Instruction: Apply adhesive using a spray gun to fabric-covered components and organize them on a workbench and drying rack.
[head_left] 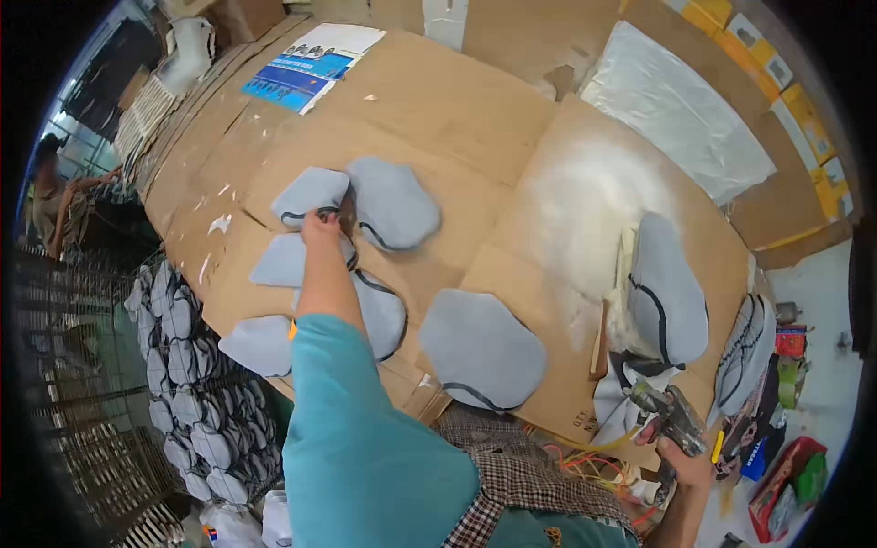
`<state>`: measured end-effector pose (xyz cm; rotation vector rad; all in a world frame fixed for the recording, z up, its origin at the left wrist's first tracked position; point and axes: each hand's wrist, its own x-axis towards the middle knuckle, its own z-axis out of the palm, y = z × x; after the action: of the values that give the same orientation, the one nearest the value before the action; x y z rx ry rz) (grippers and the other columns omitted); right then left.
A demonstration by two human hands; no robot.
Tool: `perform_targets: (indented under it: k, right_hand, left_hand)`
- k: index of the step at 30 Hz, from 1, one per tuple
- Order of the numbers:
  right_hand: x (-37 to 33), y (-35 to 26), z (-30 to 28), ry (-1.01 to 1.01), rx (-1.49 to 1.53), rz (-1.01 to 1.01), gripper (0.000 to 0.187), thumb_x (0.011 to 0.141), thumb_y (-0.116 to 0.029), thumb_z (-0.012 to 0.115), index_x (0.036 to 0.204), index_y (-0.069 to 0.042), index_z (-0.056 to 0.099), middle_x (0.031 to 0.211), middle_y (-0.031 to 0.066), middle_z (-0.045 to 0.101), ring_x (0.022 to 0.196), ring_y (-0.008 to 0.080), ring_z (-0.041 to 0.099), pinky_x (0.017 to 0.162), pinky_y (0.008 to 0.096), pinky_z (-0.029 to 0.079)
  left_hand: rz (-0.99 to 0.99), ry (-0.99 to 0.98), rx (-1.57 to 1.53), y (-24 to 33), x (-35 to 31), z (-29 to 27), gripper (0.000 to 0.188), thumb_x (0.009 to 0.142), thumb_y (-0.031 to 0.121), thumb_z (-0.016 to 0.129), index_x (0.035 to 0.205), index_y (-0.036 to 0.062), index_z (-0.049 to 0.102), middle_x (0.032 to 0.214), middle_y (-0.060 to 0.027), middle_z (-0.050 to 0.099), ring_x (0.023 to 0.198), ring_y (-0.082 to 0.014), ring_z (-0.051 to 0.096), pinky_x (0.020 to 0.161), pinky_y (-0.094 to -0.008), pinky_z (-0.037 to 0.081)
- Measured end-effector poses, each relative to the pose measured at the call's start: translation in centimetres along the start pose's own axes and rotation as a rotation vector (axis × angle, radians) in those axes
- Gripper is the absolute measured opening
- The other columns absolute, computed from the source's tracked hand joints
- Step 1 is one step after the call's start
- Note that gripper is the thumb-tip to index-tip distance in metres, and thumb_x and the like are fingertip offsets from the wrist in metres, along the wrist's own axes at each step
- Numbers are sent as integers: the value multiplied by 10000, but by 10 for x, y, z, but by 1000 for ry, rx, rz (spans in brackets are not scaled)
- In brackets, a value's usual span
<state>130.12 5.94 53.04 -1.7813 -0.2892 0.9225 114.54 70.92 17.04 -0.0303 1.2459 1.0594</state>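
Observation:
My left hand (322,222) is stretched out over the cardboard-covered table (475,201), its fingers closed on the black-trimmed edge of a small grey padded piece (312,192). Right beside that lies a larger rounded grey piece (397,203). Nearer to me, several more grey pieces rest around my forearm, one of them a pointed piece (279,262). Low at the right, my right hand (687,459) grips a metal spray gun (676,418). Just beyond the gun, a grey piece with a black band (669,297) stands on a pale support. A wide grey piece (482,349) lies in front of me.
Whitish overspray (607,196) coats the cardboard at the right. A wire rack (196,393) packed with grey pieces stands at the left. Orange hoses (594,468) hang by the table's front edge. Another person (64,196) is at the far left.

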Motion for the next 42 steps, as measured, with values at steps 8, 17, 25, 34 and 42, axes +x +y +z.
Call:
perform_targets:
  k: [8,17,25,34,42]
  right_hand:
    - [13,3,7,-44,-18,32,566,756,-125,662,1232,51,409,863,130,595,784,207,602,746,343,498]
    - [47,-10,39,-115,58,4,594,750,-134,681,1246,48,411,854,108,593,755,201,603,727,332,499]
    - [58,-15,58,-69,30,34,600,754,-127,684,1257,45,404,847,114,596,766,197,603,721,330,502]
    - [39,-11,53,-45,-15,11,600,767,-124,671,1265,51,386,855,124,593,795,204,593,745,348,493]
    - [-11,-1,32,133,-33,-24,586,778,-138,658,1273,37,395,910,106,589,820,191,583,762,337,487]
  left_hand:
    - [274,-204,55,131,-54,65,112,825,230,465,858,132,509,768,13,557,594,-172,532,604,-352,445]
    - [200,-213,98,202,-98,115,113,830,183,457,864,94,517,790,-19,561,679,-207,585,684,-372,423]
    - [619,-558,-37,210,-42,108,140,869,163,484,952,57,524,877,-53,587,723,-185,590,646,-298,448]
    - [-24,-140,224,25,47,-18,490,788,173,607,1189,11,376,1191,-155,377,924,-316,495,718,-439,448]
    - [347,-150,712,28,-12,13,382,743,147,638,1061,-9,494,934,-164,518,790,-352,545,672,-462,472]
